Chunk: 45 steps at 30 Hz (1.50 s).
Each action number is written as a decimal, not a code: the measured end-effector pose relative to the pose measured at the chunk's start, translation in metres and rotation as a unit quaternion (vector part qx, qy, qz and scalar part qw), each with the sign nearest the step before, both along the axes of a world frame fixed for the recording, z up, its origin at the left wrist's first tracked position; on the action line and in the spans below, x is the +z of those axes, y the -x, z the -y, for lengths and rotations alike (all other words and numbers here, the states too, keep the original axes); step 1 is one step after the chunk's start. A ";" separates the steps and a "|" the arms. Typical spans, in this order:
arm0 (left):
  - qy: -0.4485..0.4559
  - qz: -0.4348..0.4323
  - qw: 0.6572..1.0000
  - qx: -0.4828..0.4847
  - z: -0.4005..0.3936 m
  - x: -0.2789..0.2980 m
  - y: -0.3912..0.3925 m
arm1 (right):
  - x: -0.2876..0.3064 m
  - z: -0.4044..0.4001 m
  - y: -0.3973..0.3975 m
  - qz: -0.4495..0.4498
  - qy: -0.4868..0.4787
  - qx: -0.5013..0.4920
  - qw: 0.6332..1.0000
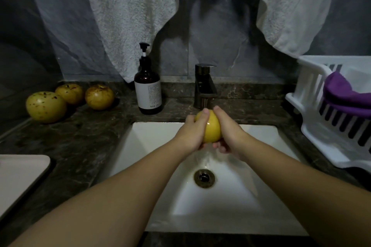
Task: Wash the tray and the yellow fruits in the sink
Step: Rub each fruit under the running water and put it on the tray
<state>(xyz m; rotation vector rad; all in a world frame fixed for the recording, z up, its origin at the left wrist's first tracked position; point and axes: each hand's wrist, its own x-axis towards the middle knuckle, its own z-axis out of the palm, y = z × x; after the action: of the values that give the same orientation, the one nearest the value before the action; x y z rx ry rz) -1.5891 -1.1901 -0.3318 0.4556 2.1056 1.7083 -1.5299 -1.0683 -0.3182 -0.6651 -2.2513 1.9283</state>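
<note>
White rectangular sink [152, 146], glossy, lies directly below the grip; water runs from the dark square faucet [204, 84] just behind it. Pale flat tray [22, 174] rests on the dark marbled counter [80, 142], well to the left. Amber pump bottle [148, 86], left of the grip: white label, print too small to read. Left hand [190, 130] and right hand [228, 134] both clasp one smooth round yellow fruit [210, 126] between them, thumbs on top, under the stream.
</note>
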 end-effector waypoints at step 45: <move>-0.023 -0.069 0.997 -0.023 -0.001 0.008 -0.003 | 0.006 -0.003 -0.001 0.012 0.044 -0.037 0.998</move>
<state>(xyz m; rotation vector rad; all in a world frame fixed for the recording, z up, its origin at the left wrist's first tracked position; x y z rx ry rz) -1.5857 -1.1894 -0.3242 0.6482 2.1358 1.7486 -1.5287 -1.0652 -0.3125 -0.7739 -2.1333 2.0055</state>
